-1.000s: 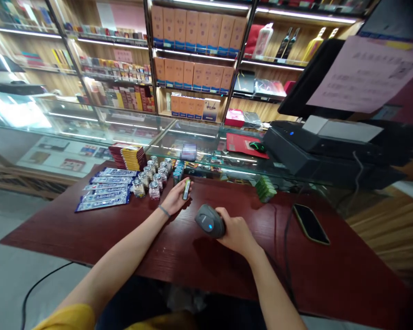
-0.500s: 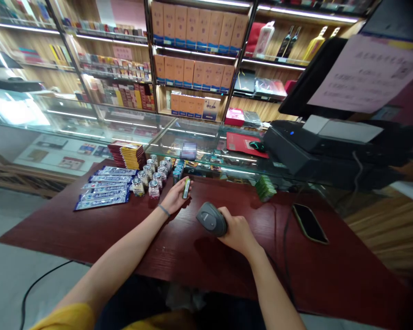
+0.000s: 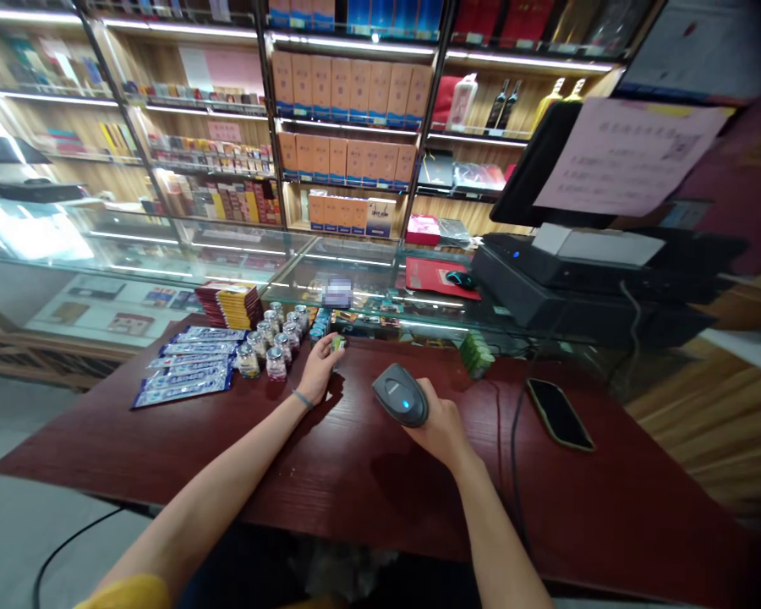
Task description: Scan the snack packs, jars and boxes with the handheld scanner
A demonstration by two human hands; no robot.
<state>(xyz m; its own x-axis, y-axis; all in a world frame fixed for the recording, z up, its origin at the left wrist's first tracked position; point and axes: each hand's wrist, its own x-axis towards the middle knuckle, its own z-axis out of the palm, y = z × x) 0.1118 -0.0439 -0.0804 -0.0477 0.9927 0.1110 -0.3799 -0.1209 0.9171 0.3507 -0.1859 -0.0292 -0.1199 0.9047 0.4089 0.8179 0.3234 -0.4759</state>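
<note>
A small green-and-white packaged item (image 3: 338, 343), partly hidden by the fingers, sits in the person's left hand (image 3: 319, 370), beyond and to the left of a dark grey plastic handheld scanner (image 3: 401, 395). The left hand's fingers are curled in around the item; whether the hand rests on the surface below cannot be told. The right hand (image 3: 440, 419) is wrapped round the scanner's grip, its fingers mostly hidden, and a blue light glows on the scanner's back. The step in hand looks like scanning the item; whether a code has been read cannot be told. The next move seems to call for turning the item's printed code towards the scanner's nose and holding both steady. Further out on the dark red wooden table (image 3: 342, 474), small clear jars with silvery lids (image 3: 276, 364) stand left of the scanner, while a stack of green boxes (image 3: 477, 353) and a dark-screened phone (image 3: 560, 414) lie to its right.
</note>
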